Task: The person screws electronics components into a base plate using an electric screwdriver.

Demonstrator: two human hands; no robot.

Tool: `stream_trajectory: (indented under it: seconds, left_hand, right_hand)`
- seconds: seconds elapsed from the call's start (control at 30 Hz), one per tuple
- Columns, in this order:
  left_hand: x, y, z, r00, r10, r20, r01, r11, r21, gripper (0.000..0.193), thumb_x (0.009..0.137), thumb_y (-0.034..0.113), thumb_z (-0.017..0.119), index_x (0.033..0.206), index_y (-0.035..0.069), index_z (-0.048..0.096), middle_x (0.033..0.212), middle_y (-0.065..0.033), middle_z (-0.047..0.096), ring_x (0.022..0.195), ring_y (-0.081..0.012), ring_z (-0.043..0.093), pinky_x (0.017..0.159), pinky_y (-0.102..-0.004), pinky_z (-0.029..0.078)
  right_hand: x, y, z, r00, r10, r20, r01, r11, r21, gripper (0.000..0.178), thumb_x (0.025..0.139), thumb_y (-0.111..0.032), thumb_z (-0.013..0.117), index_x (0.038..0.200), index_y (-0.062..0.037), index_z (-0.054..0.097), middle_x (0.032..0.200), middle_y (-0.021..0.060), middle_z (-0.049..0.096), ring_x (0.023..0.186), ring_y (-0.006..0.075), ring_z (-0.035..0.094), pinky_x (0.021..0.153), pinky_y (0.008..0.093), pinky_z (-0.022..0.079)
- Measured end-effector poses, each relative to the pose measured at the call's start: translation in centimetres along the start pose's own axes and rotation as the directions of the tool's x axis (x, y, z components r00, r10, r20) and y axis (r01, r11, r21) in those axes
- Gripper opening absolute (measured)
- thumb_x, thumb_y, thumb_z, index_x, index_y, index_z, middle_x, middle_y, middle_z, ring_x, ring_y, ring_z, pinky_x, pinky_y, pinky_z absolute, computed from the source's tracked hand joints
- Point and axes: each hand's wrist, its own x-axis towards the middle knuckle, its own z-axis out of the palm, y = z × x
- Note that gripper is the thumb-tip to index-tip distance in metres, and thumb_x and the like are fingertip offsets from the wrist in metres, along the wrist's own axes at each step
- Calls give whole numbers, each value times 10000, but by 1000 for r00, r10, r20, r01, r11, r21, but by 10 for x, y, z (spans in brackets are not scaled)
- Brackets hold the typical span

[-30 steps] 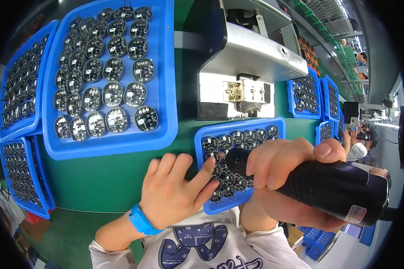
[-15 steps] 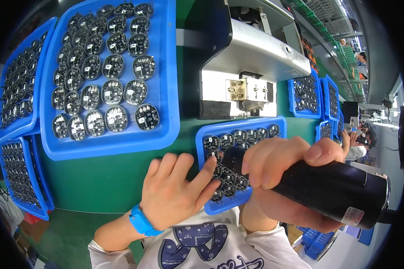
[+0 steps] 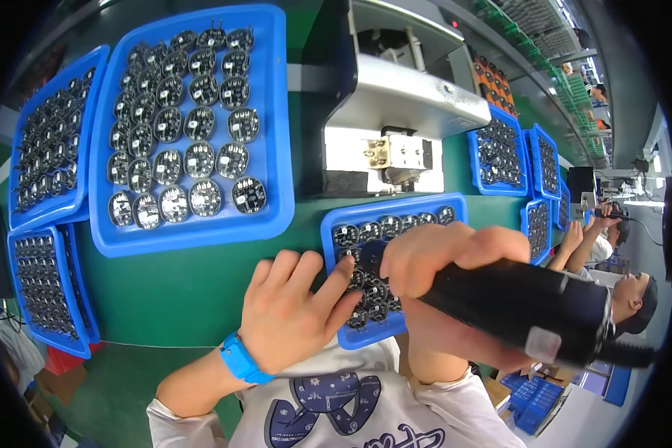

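My right hand [image 3: 452, 261] is wrapped around a black electric screwdriver [image 3: 511, 302], with its corded rear end toward the lower right. Its nose points left over a small blue tray [image 3: 455, 205]; the tip is lost among dark parts. Round black-rimmed circuit-board units [image 3: 391, 226] fill this tray in rows. My left hand [image 3: 287, 306], wearing a blue wristband, lies at the tray's left side with fingers apart. Its index fingertip rests on one unit [image 3: 349, 257] near the tray's left wall, and the thumb reaches over the units just below.
A large blue tray [image 3: 276, 187] of similar units is at the left, with more filled trays [image 3: 89, 321] beyond it. A metal fixture machine [image 3: 418, 89] stands behind the small tray. Filled trays [image 3: 474, 179] line the right. A co-worker [image 3: 638, 299] is at the far right.
The view has shifted slightly, bringing a co-worker's head into sight on the right. The screwdriver's rear end sits a little more to the left. My left index finger stays at the same unit.
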Motion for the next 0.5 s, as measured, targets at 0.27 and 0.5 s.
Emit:
stream_trajectory:
  seconds: [0.27, 0.5]
  left_hand:
    - [6, -2, -7, 1000, -10, 17, 11, 998, -66, 357, 778, 268, 788, 1094, 123, 708, 852, -43, 506, 792, -254, 502, 673, -385, 400]
    - [23, -7, -14, 998, 3, 56, 8, 983, -184, 260, 824, 266, 759, 1026, 112, 705, 778, -49, 553, 713, -254, 551, 630, -382, 467]
  right_hand:
    - [50, -48, -24, 996, 32, 87, -39, 996, 81, 789, 878, -730, 521, 1295, -63, 457, 706, 113, 551, 560, 238, 555, 542, 393, 482]
    - [91, -40, 1, 990, 46, 132, -33, 995, -98, 962, 834, -815, 384, 1379, -25, 444, 741, 107, 545, 558, 211, 502, 557, 383, 443]
